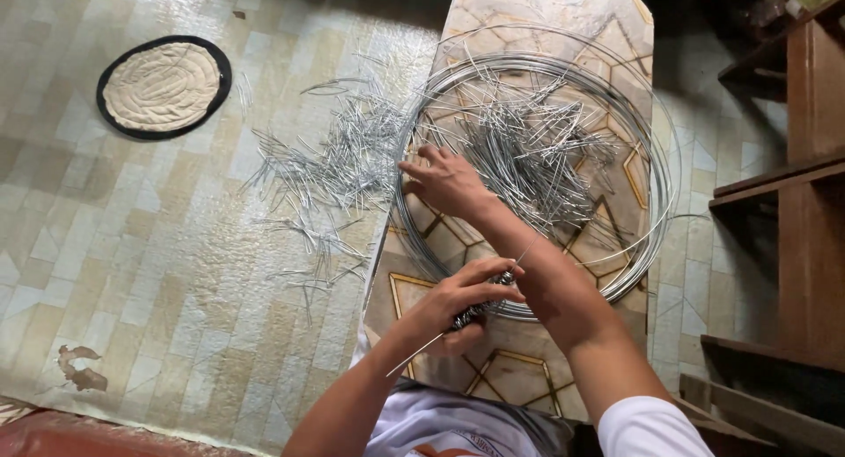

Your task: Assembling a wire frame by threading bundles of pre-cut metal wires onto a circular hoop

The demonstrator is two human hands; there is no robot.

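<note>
A large coil of silver wire (658,186) lies on a patterned board (519,373) in front of me. Short cut wire pieces (537,136) are heaped inside the coil. More cut pieces (339,162) are scattered on the floor to the left. My left hand (458,305) is closed around a dark tool (480,309) and a long straight wire (414,356) that runs diagonally through it. My right hand (447,184) reaches across to the coil's left edge, fingers spread and touching the wires there.
A round beige mat with a black rim (163,85) lies on the tiled floor at the upper left. Dark wooden shelving (810,202) stands along the right. A brown stain (81,367) marks the floor at the lower left.
</note>
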